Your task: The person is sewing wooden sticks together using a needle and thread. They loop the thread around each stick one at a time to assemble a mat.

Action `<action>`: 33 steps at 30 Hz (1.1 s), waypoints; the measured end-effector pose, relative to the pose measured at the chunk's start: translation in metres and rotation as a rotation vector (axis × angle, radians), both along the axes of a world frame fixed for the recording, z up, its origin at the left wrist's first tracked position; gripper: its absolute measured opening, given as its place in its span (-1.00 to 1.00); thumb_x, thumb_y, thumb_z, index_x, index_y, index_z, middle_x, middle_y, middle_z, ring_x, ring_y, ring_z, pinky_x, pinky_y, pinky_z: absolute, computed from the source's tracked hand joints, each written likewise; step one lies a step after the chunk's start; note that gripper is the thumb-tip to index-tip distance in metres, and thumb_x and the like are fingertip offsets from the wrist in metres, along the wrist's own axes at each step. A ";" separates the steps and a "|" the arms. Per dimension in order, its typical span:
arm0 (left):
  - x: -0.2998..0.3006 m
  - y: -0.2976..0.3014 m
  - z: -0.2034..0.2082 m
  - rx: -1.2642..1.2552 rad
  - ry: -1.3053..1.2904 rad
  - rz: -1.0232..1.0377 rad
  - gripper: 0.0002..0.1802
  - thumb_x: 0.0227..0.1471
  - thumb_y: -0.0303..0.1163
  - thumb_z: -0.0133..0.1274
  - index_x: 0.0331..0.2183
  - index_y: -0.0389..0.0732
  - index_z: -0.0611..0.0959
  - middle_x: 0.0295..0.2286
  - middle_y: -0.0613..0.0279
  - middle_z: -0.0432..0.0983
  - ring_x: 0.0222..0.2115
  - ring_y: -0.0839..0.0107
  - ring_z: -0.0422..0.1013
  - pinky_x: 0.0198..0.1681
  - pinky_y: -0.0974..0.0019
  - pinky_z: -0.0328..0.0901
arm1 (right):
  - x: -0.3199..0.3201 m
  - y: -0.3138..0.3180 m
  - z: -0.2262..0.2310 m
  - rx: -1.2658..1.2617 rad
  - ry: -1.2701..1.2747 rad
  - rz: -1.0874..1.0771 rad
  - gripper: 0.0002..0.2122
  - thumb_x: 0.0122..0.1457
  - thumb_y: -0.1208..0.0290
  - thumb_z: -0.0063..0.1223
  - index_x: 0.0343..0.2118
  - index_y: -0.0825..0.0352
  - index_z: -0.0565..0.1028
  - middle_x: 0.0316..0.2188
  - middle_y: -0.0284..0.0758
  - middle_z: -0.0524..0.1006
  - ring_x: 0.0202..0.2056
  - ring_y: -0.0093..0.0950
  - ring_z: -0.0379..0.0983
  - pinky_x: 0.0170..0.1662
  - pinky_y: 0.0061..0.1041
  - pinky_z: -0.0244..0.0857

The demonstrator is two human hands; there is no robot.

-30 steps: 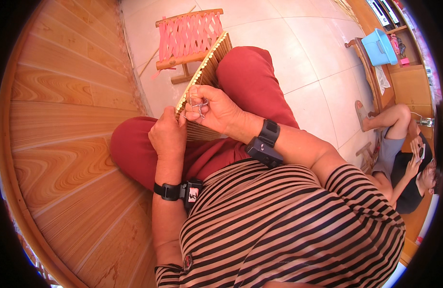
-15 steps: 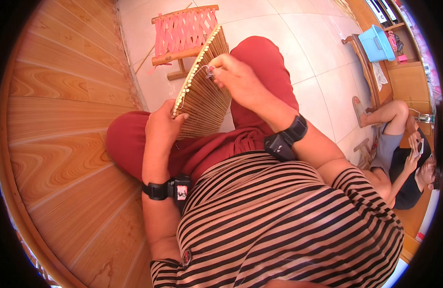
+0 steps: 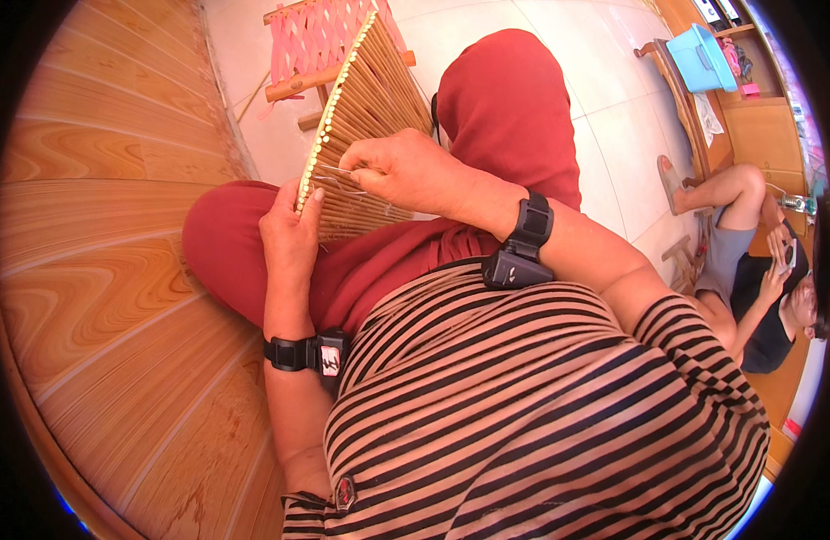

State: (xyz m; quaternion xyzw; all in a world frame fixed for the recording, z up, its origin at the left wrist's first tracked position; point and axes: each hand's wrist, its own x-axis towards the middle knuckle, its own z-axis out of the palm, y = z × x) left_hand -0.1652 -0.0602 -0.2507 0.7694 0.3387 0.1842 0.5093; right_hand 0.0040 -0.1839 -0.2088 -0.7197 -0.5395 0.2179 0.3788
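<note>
A panel of thin brown stalks (image 3: 365,99), laid side by side with pale cut ends along one edge, slants across my lap. My left hand (image 3: 289,229) grips its near left corner, thumb on the stalk side and fingers behind the edge. Over the stalks close by, my right hand (image 3: 401,171) is pinched on a thin needle (image 3: 332,168), which points at the row of pale ends. Loose white thread (image 3: 347,187) hangs below the needle, beside the right fingers. Where the needle's tip sits, on or between the stalks, I cannot tell.
A wooden stool with pink woven straps (image 3: 302,45) stands on the tiled floor ahead. Wood panelling (image 3: 118,270) runs along my left. At the right, a person (image 3: 748,288) sits holding a small device, near a blue basin (image 3: 700,58) on a wooden table (image 3: 681,108).
My right hand has come down and left along the panel, nearer to my left hand. The left hand keeps its grip; the whole view has shifted slightly.
</note>
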 end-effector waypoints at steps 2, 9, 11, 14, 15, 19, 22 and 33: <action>0.000 0.000 -0.003 0.061 -0.003 0.014 -0.75 0.10 -0.37 0.08 -0.17 -0.25 0.58 -0.49 0.06 0.57 -0.47 0.44 0.48 -0.35 0.33 0.35 | -0.002 -0.001 -0.003 0.060 -0.006 0.022 -0.82 0.11 0.42 -0.01 -0.23 0.28 0.53 -0.48 -0.14 0.56 -0.44 -0.26 0.54 -0.35 -0.37 0.40; 0.001 0.001 0.002 0.061 -0.024 0.003 -0.77 0.11 -0.39 0.07 -0.18 -0.25 0.57 -0.50 0.09 0.56 -0.50 0.47 0.44 -0.38 0.34 0.34 | -0.002 0.001 -0.005 0.056 0.014 0.054 -0.75 0.07 0.49 -0.04 -0.17 0.32 0.53 -0.37 -0.13 0.58 -0.35 -0.24 0.56 -0.25 -0.39 0.43; 0.001 0.000 0.003 0.040 -0.024 0.006 -0.77 0.11 -0.40 0.07 -0.17 -0.25 0.57 -0.50 0.12 0.56 -0.50 0.52 0.43 -0.38 0.37 0.34 | -0.002 0.004 -0.009 0.100 0.014 0.065 -0.74 0.07 0.49 -0.04 -0.16 0.33 0.54 -0.34 -0.14 0.59 -0.32 -0.24 0.56 -0.22 -0.40 0.43; 0.001 0.001 0.000 0.016 -0.057 0.007 -0.76 0.10 -0.41 0.07 -0.17 -0.24 0.57 -0.49 0.13 0.56 -0.49 0.53 0.42 -0.38 0.38 0.34 | -0.003 0.006 -0.010 0.058 0.007 0.080 -0.74 0.07 0.49 -0.04 -0.15 0.32 0.54 -0.32 -0.14 0.58 -0.31 -0.24 0.56 -0.21 -0.40 0.44; 0.001 0.001 0.000 0.015 -0.056 0.010 -0.76 0.10 -0.41 0.07 -0.17 -0.24 0.57 -0.49 0.13 0.56 -0.49 0.53 0.42 -0.38 0.38 0.34 | -0.003 0.007 -0.011 0.057 0.008 0.083 -0.74 0.07 0.49 -0.04 -0.15 0.32 0.54 -0.32 -0.14 0.58 -0.31 -0.24 0.56 -0.21 -0.40 0.44; 0.000 0.001 0.003 0.060 -0.023 0.007 -0.76 0.10 -0.40 0.07 -0.17 -0.24 0.57 -0.50 0.11 0.56 -0.50 0.50 0.44 -0.38 0.36 0.34 | -0.005 0.007 -0.013 0.033 0.007 0.072 -0.74 0.07 0.49 -0.04 -0.16 0.32 0.54 -0.33 -0.14 0.59 -0.32 -0.24 0.56 -0.22 -0.40 0.44; 0.001 0.001 0.003 0.072 -0.012 0.002 -0.76 0.10 -0.40 0.07 -0.17 -0.24 0.57 -0.50 0.09 0.56 -0.51 0.46 0.45 -0.39 0.35 0.34 | -0.005 0.007 -0.013 0.047 0.014 0.068 -0.74 0.08 0.49 -0.04 -0.16 0.32 0.54 -0.34 -0.14 0.59 -0.34 -0.25 0.56 -0.23 -0.42 0.44; 0.001 0.000 0.006 0.113 -0.004 -0.005 -0.77 0.10 -0.39 0.08 -0.18 -0.24 0.57 -0.52 0.06 0.54 -0.53 0.41 0.46 -0.41 0.32 0.34 | -0.005 0.007 -0.011 0.046 0.063 0.055 -0.75 0.09 0.49 -0.03 -0.16 0.33 0.54 -0.41 -0.12 0.59 -0.41 -0.33 0.57 -0.30 -0.48 0.42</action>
